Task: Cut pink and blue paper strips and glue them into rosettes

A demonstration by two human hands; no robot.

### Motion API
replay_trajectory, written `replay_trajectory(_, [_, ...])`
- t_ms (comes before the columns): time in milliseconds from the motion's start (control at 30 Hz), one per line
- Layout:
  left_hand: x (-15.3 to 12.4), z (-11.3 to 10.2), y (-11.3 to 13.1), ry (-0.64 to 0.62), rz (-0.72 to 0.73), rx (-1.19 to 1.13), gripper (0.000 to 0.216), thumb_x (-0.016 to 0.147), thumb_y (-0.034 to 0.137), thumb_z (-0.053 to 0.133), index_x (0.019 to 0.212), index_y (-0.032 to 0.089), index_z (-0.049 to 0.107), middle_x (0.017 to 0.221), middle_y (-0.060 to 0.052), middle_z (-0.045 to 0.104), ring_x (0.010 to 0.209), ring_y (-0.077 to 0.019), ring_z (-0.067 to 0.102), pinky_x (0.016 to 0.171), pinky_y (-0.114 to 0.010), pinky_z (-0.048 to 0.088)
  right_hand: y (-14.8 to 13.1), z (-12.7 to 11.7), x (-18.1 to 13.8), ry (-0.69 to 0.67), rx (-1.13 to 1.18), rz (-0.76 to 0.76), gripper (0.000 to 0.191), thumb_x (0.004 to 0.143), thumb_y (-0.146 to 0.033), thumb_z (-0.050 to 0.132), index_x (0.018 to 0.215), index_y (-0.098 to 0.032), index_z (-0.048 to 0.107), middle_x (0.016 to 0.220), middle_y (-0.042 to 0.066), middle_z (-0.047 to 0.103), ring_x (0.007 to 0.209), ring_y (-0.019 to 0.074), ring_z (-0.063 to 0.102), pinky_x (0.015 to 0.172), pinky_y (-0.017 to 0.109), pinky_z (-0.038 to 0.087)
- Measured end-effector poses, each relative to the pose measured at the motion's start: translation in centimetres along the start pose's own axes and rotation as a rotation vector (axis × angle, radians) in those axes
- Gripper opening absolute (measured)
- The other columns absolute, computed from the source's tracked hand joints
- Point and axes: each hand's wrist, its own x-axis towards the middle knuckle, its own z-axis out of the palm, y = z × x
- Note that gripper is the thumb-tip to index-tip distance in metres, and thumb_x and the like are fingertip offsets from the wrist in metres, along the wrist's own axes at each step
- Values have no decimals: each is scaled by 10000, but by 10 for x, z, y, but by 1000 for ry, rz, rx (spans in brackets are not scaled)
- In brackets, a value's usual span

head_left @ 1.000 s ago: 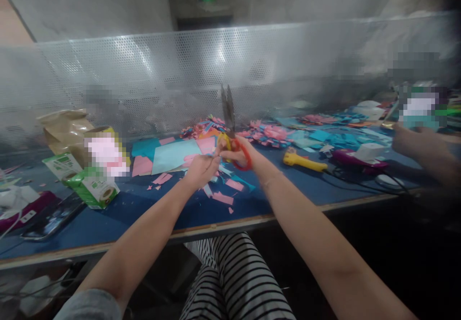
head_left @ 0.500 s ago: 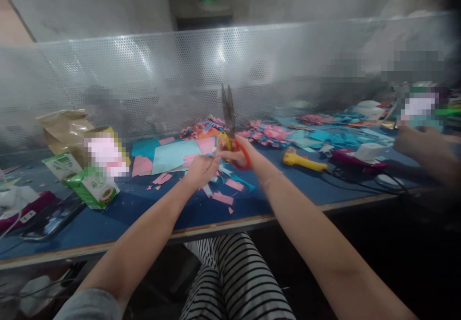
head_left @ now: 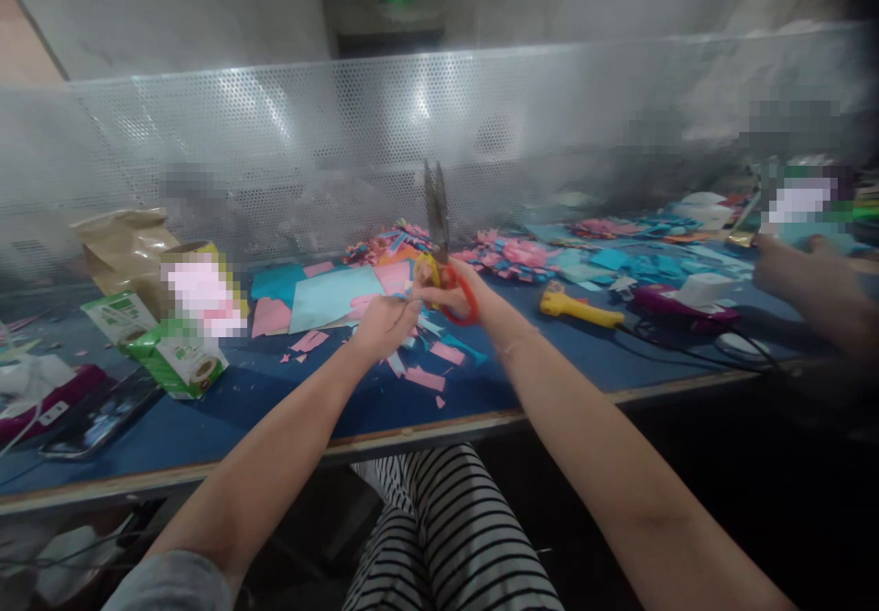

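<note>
My right hand has the scissors looped on its fingers by their red and yellow handles. The blades point up and away, slightly parted at the tips. My left hand is closed in a pinch, its fingertips meeting those of my right hand. What lies between the fingertips is too small to make out. Cut pink paper scraps are scattered below the hands. Just behind my left hand lies a light blue paper sheet, with pink paper beside it.
Clusters of pink and blue paper strips lie behind my right hand. To the right are a yellow glue gun, a purple power strip and another person's hand. Green-white boxes and a phone are at left.
My hands and the scissors stay in place. At the far right, the other person's hand and the light blue paper it holds have shifted slightly.
</note>
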Motion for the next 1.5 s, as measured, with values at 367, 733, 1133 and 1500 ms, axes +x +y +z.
replay_trajectory(367, [0,0,0,-3,9,11,581,861,433,152,433,172,444,448,-30,527,458,-98,498,558,-240,390,0,1,0,-1,11,-20,371,596,-297,671,698,-199,328,602,-65,459,491,53,444,479,205,378])
replay_trajectory(733, [0,-2,1,0,-1,12,582,857,448,149,445,167,448,445,-32,521,449,-98,494,527,-232,386,-1,0,0,2,-15,12,344,589,-288,663,703,-204,349,646,-32,506,554,87,482,525,236,416])
replay_trajectory(1133, [0,0,1,-3,5,19,588,861,437,145,426,171,437,439,-32,522,450,-96,495,545,-236,388,-1,1,0,-12,12,11,367,594,-285,663,696,-204,320,596,-67,458,497,62,449,496,221,394])
replay_trajectory(1500, [1,-1,0,-1,-17,22,561,862,416,176,436,169,443,452,-27,534,452,-93,491,550,-232,381,1,1,0,104,-16,17,312,606,-285,643,728,-203,367,670,-38,465,565,82,491,525,228,424])
